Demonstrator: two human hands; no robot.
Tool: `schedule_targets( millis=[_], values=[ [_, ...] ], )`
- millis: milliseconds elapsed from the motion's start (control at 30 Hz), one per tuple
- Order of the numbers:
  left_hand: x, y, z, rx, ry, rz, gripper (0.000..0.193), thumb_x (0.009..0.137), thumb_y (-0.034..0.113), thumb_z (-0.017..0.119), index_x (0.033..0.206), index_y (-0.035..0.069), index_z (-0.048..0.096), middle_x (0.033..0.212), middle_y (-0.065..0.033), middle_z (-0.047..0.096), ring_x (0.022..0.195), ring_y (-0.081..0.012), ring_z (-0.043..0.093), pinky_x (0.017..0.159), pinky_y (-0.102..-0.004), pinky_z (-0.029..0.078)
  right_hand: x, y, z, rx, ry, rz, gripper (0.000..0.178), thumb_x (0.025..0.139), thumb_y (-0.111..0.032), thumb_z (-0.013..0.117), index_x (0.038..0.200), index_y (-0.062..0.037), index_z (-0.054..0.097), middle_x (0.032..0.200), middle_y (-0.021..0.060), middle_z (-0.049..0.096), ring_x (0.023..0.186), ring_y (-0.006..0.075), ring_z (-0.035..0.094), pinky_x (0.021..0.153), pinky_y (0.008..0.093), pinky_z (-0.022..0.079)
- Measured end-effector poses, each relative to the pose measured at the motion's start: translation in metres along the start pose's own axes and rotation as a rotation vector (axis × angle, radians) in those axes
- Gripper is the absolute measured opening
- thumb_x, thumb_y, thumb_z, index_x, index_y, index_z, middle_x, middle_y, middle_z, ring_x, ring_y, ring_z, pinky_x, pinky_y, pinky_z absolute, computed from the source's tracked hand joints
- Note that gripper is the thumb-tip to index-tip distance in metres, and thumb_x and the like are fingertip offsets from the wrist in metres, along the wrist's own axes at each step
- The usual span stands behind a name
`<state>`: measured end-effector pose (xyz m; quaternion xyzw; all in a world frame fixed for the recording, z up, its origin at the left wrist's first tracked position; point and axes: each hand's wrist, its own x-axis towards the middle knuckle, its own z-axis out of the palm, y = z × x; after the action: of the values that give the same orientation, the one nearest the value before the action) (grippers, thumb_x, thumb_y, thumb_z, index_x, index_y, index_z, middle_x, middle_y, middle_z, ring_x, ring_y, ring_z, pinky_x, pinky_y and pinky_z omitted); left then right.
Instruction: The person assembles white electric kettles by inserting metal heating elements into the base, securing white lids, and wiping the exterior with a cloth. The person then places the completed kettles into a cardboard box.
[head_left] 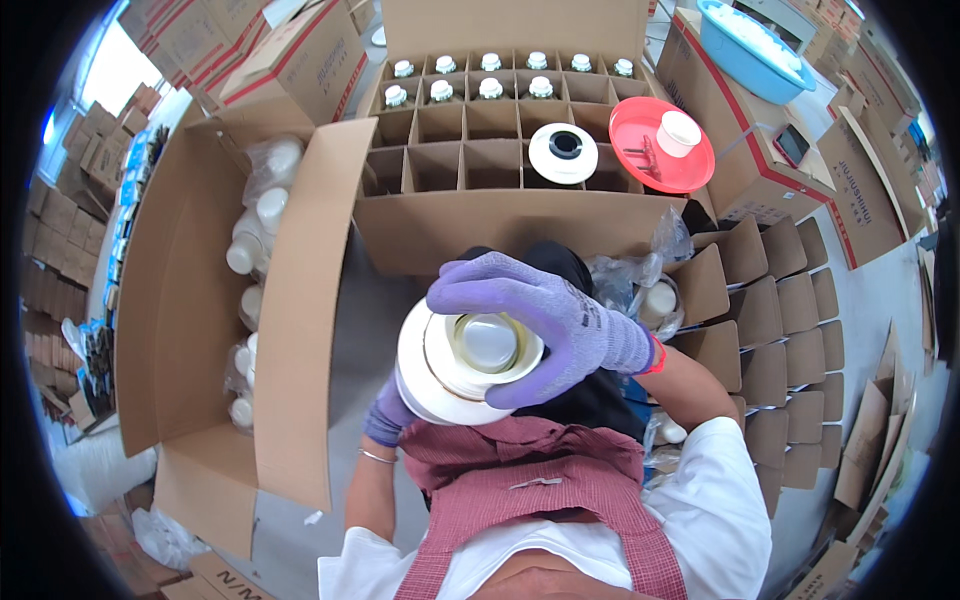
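In front of my lap I hold a white round container (430, 375) with a broad disc-like collar. Inside its raised white rim sits a pale, translucent round piece (487, 343). My right hand (555, 320), in a purple glove, is closed over the upper rim, fingers on the far side and thumb on the near side. My left hand (388, 412), gloved the same way, grips the container from the lower left; most of its fingers are hidden beneath. Beyond my knees stands a divided cardboard box (480, 220) with several silver-capped bottles (490, 88) in its far rows.
A white disc with a black ring (562, 155) and a red basin (645, 150) holding a white cup (679, 133) rest on the dividers. At left, an open carton (160, 300) contains wrapped white containers (272, 210). Cardboard dividers (785, 340) lie at right, below a phone (792, 145).
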<state>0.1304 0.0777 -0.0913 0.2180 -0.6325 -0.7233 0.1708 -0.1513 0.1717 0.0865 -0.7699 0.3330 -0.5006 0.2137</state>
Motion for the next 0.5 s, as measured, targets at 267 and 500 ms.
schedule_targets(
  millis=[267, 500],
  values=[
    [0.028, -0.045, 0.040, 0.192, 0.116, 0.053, 0.065, 0.090, 0.022, 0.070, 0.148, 0.011, 0.042, 0.146, -0.0101, 0.049, 0.137, -0.0250, 0.043, 0.117, -0.0382, 0.031, 0.003, -0.003, -0.011, -0.155, 0.237, 0.143, 0.076, 0.069, -0.024, 0.085, 0.134, -0.0005, 0.054, 0.124, 0.0164, 0.058, 0.115, 0.0303, 0.058, 0.098, 0.0392, 0.047],
    [0.037, -0.053, 0.036, 0.194, 0.219, 0.048, 0.060, 0.090, 0.018, 0.070, 0.144, 0.008, 0.046, 0.139, -0.0112, 0.056, 0.130, -0.0241, 0.050, 0.112, -0.0369, 0.037, 0.003, -0.001, 0.000, -0.254, 0.472, 0.179, 0.072, 0.065, -0.024, 0.086, 0.128, -0.0017, 0.059, 0.123, 0.0167, 0.058, 0.114, 0.0303, 0.059, 0.095, 0.0387, 0.049]
  ],
)
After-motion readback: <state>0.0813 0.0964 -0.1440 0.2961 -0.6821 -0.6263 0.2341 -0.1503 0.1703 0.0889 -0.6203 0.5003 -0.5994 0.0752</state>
